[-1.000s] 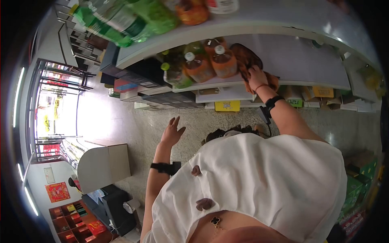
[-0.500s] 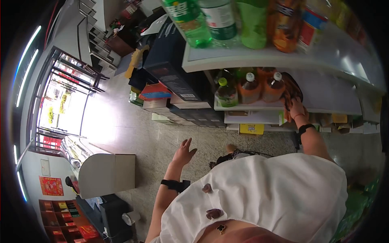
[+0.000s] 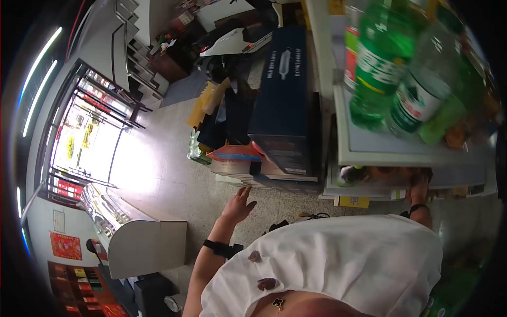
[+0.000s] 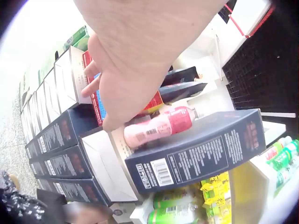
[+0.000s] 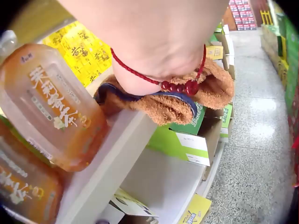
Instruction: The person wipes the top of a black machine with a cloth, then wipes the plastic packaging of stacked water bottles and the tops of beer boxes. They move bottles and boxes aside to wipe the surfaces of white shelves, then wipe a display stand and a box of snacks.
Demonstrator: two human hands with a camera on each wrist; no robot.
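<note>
My right hand [image 3: 420, 187] reaches onto the lower shelf [image 5: 105, 161] and holds a brown terry cloth [image 5: 163, 109] with a dark blue edge at the shelf's front. The cloth bunches out around the hand; the fingers are hidden in the right wrist view. Left of it stand orange tea bottles [image 5: 51, 105] with white lettering. My left hand [image 3: 238, 207] hangs in the air over the floor, fingers loosely extended, holding nothing. In the left wrist view it overlaps stacked cartons, near a pink bottle [image 4: 161, 127] that lies on a dark carton [image 4: 196, 156].
The upper shelf [image 3: 364, 150] juts out above the right hand, carrying large green bottles [image 3: 383, 68]. A tall dark box [image 3: 280, 100] stands at the shelf's left end. A white counter [image 3: 150, 245] stands at the left. Yellow packs [image 5: 81, 53] lie behind the orange bottles.
The head view has swung left, bringing the upper shelf over the lower one and hiding most of its bottles. The right hand stays on the cloth; the left hand remains raised with nothing in it.
</note>
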